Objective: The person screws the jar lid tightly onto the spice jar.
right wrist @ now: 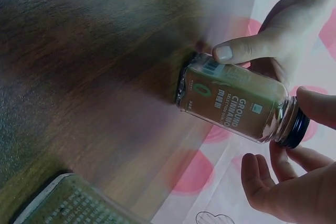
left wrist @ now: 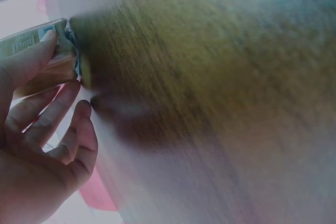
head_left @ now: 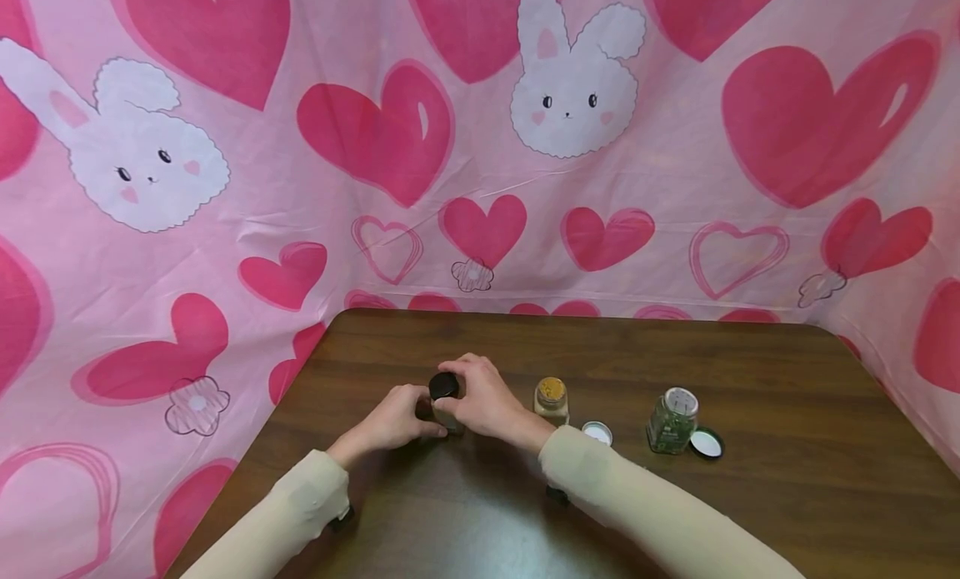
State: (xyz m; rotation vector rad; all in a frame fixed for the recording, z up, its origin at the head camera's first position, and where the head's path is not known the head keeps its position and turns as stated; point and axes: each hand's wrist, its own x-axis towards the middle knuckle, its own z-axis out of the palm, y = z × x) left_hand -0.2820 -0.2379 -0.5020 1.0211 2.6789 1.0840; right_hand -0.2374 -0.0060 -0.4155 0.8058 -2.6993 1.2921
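Note:
A clear glass jar (right wrist: 231,103) labelled ground cinnamon stands upright on the wooden table, filled with brown powder. Its black lid (head_left: 444,385) is on the mouth. Low on the jar, near the base, my left hand (head_left: 401,416) holds it, the thumb (left wrist: 37,59) on one side and fingers on the other. My right hand (head_left: 487,396) comes from the right and pinches the lid between thumb and fingers, its other fingers loosely bent in the right wrist view.
Right of the hands stands an uncapped jar of yellow powder (head_left: 552,404), a white-lined lid (head_left: 597,432) beside it, partly behind the right sleeve. Farther right are a jar of green herbs (head_left: 670,429) with a perforated top and its dark-rimmed lid (head_left: 707,443). A heart-patterned cloth (head_left: 480,146) hangs behind the table.

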